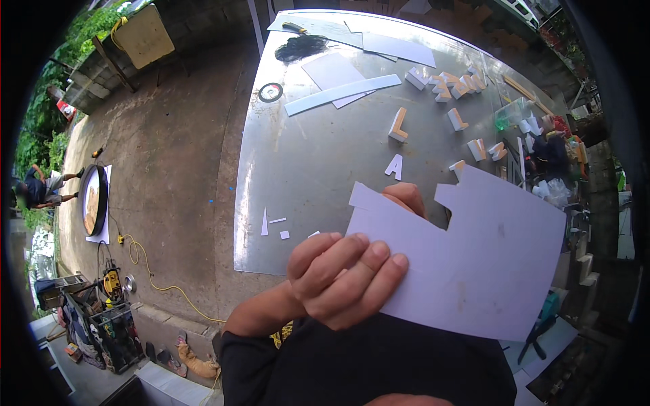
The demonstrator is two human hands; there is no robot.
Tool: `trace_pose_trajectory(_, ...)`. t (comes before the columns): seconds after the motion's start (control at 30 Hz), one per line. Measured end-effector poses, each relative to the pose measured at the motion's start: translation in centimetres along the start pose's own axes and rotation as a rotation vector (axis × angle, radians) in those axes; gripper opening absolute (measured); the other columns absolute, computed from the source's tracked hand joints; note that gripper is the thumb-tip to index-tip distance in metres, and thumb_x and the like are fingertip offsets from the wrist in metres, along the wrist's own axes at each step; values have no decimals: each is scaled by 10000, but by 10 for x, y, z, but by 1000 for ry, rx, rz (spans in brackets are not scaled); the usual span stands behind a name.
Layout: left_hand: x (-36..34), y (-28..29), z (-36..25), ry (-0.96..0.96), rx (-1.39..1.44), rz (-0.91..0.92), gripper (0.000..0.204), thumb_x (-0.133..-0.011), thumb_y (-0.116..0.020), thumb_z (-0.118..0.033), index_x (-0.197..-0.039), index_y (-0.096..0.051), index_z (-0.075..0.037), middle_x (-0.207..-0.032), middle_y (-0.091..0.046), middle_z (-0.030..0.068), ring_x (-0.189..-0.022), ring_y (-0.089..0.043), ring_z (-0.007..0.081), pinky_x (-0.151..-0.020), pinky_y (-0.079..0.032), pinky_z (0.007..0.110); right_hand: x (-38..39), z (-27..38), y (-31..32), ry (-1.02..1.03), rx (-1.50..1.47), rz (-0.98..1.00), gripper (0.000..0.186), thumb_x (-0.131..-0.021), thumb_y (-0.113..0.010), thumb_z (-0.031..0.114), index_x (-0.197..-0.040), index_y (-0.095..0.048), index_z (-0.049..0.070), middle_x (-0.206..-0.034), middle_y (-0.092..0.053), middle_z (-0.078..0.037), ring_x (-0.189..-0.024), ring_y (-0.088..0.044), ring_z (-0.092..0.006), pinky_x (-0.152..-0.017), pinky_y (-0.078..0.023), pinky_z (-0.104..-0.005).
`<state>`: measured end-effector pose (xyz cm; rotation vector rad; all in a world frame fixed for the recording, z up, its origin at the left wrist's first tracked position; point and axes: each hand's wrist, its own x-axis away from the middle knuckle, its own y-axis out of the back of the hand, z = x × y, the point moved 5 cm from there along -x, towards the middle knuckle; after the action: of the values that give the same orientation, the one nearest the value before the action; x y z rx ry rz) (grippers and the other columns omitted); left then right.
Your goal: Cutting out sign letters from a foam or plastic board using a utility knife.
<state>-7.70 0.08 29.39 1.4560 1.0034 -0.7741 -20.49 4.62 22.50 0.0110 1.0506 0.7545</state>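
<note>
In front of me I hold up a large white sheet (474, 264) with a stepped notch cut in its top edge. My left hand (347, 279) is closed on its left side, fingers curled over the near face. Bent fingers of my right hand (405, 196) show in the notch, behind the sheet. The sheet hides the rest of that hand and its arm. Just beyond, on the metal table, lies a white letter A (394, 166). An L-shaped block letter (398, 125) with a tan face stands farther back.
More block letters (460, 84) stand at the far right, near a green-tinted plastic bottle (509, 116). White strips (344, 95), a tape roll (271, 92) and a knife (294, 28) lie at the far left of the table (305, 176). Small offcuts (284, 235) sit nearer. A yellow cord (159, 284) crosses the floor.
</note>
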Motion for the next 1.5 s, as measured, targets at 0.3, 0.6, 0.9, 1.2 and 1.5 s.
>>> trace_pose_trajectory(0.3, 59, -47, 76, 876, 697, -131, 114, -907, -671, 9, -1014, -681, 47, -959, -715, 120, -857, -689, 171, -753, -548, 269, -32, 3, 14, -236, 496, 585, 330, -848, -737, 267, -1094, -630, 76, -848, -606, -83, -733, -602, -266, -650, -446, -395)
trace_pose_trajectory(0.6, 56, -13, 59, 1162, 986, -322, 140, -932, -682, -79, -1034, -650, 10, -1014, -703, 81, -956, -641, 119, -893, -467, 269, -63, 56, 32, -26, 647, 769, 393, -789, -748, 316, -1059, -642, 51, -748, -514, -46, -650, -544, -212, -572, -406, -362)
trace_pose_trajectory(0.9, 53, -5, 53, 1114, 917, -359, 139, -901, -707, -46, -1015, -651, 11, -1002, -701, 78, -921, -634, 110, -871, -459, 257, -63, 61, 31, 77, 720, 754, 337, -836, -673, 396, -950, -684, 79, -677, -466, -11, -603, -491, -159, -544, -364, -309)
trace_pose_trajectory(1.2, 56, -2, 57, 1117, 910, -384, 131, -903, -704, -42, -1013, -655, 9, -1010, -705, 83, -942, -637, 117, -894, -454, 267, -65, 54, 23, 40, 628, 787, 337, -811, -709, 378, -959, -661, 78, -675, -468, -10, -605, -495, -158, -541, -356, -313)
trace_pose_trajectory(1.5, 56, 0, 57, 1113, 918, -404, 137, -893, -717, -46, -1007, -660, 4, -993, -709, 79, -931, -639, 114, -890, -451, 267, -66, 59, 19, 53, 669, 793, 339, -821, -700, 384, -958, -667, 76, -673, -471, -8, -605, -497, -156, -543, -363, -310)
